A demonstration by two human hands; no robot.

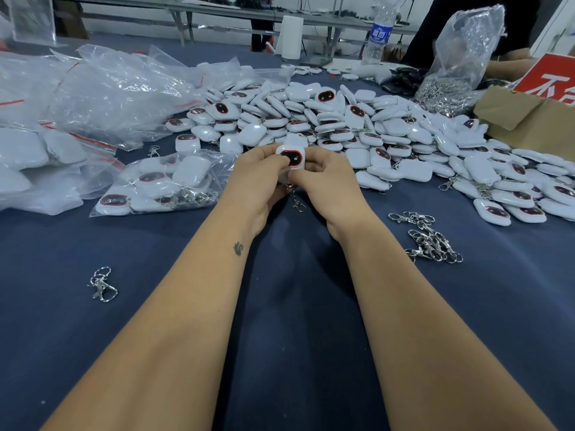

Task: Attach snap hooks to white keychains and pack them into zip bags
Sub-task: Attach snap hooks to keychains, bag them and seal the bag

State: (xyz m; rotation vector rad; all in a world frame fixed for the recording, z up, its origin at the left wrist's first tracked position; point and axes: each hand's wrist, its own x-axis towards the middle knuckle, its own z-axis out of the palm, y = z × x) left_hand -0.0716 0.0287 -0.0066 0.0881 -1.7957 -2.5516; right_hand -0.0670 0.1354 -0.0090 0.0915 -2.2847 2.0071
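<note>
To my left lies a clear zip bag [155, 185], part-filled with hooked keychains. My left hand [259, 178] and right hand [326, 178] both pinch one white square plastic keychain with a dark red-rimmed face [291, 157] above the blue cloth table [295, 306], its silver metal snap hook [298, 203] dangling below. I judge the hook attached; next it goes into that bag, then a fresh hook from the loose pile [431, 239] on my right.

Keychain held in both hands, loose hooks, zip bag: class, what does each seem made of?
Keychain: probably glossy white plastic; it shows highlights.
Hooks: silvery metal, shiny glints.
Zip bag: thin clear plastic film, crinkled; contents show through.
</note>
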